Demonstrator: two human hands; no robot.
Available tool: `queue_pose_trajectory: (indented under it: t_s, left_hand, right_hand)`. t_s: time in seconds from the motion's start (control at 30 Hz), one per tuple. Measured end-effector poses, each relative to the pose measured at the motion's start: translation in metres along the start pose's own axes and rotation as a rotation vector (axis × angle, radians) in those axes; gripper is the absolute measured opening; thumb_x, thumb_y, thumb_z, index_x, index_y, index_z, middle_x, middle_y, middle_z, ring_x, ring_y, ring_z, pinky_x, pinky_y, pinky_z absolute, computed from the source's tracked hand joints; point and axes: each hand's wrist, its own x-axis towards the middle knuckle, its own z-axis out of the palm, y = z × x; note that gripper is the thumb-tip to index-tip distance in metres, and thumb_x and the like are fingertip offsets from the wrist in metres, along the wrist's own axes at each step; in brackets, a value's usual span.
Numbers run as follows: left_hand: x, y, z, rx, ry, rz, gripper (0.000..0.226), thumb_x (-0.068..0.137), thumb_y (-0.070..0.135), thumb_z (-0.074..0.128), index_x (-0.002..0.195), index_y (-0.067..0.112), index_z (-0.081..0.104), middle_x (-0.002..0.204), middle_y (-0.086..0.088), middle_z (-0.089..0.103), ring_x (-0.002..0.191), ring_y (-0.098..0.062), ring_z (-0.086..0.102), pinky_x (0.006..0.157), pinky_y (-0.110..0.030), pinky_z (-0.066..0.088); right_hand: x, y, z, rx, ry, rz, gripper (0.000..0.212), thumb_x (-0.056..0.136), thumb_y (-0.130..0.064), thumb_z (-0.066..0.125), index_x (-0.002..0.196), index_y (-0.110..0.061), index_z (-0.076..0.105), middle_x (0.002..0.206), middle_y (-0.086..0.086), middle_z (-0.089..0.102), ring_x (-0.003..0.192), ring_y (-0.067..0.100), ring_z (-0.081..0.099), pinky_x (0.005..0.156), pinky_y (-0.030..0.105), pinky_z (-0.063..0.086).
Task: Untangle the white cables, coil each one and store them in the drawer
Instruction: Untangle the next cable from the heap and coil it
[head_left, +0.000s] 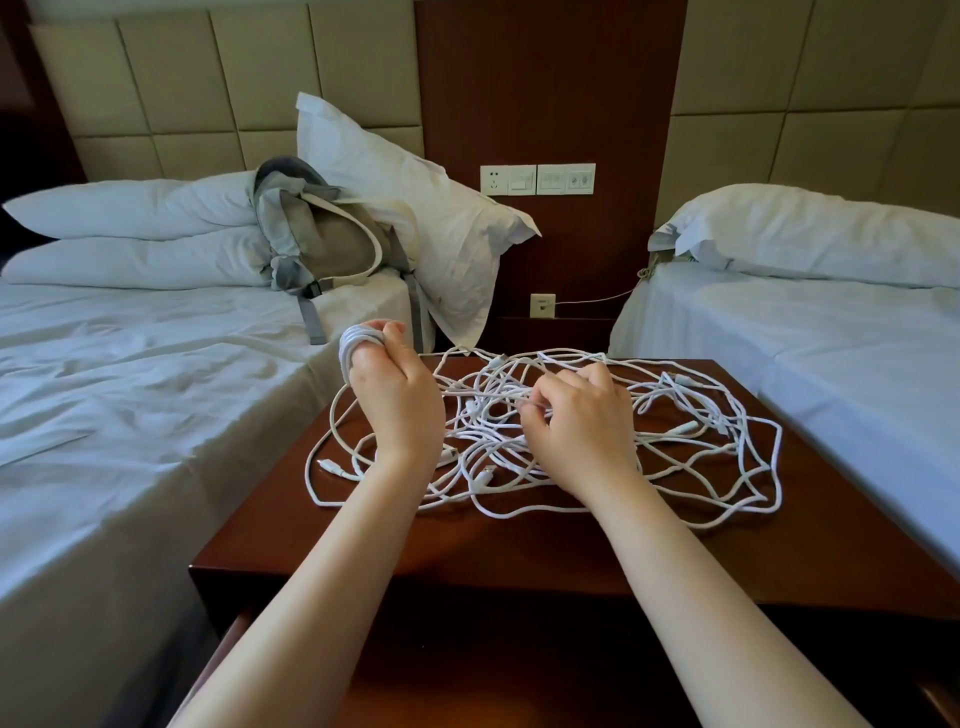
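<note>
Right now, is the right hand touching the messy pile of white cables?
Touching. The head view shows the right hand with its fingers curled into the tangled white cables on the nightstand, pinching a strand.

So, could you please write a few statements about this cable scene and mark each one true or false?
1. The left hand holds a small coil of white cable. True.
2. The right hand hangs idle, touching nothing. False: it pinches strands of the tangle on the nightstand.
3. A grey backpack leans against a pillow on the bed. True.
4. Every cable is already coiled. False: most lie loose in the tangle.
</note>
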Motion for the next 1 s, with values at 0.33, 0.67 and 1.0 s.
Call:
queue_pose_trajectory:
  t_s: [0.33, 0.67, 1.0]
  left_hand:
    - [0.004, -0.018, -0.011, 0.672, -0.401, 0.152, 0.021, 0.095, 0.002, 0.041, 0.096, -0.008, 0.059, 0.087, -0.023, 0.062, 0.078, -0.032, 0.058, 0.066, -0.034, 0.041]
    - [-0.008, 0.009, -0.005, 0.326, -0.922, -0.046, 0.044, 0.096, 0.036, 0.043, 0.067, 0.004, 0.049, 0.062, -0.008, 0.044, 0.056, -0.016, 0.043, 0.057, -0.027, 0.035]
    - [-0.012, 0.029, -0.008, -0.267, -1.460, -0.516, 0.038, 0.085, 0.020, 0.039, 0.048, 0.011, 0.041, 0.040, 0.003, 0.024, 0.040, -0.013, 0.018, 0.043, -0.022, 0.016]
  right_hand:
    - [-0.001, 0.006, -0.001, 0.190, 0.235, -0.175, 0.006, 0.084, -0.019, 0.065, 0.078, -0.017, 0.067, 0.068, -0.017, 0.055, 0.076, 0.015, 0.049, 0.076, 0.031, 0.033]
    - [0.003, 0.011, -0.006, 0.219, 0.498, -0.065, 0.021, 0.090, -0.025, 0.052, 0.087, -0.017, 0.071, 0.066, -0.014, 0.050, 0.073, 0.015, 0.048, 0.070, 0.031, 0.033]
    - [0.004, 0.009, -0.004, 0.357, 0.348, -0.019, 0.023, 0.092, -0.029, 0.050, 0.087, -0.019, 0.070, 0.067, -0.027, 0.038, 0.079, 0.000, 0.031, 0.072, 0.032, 0.030]
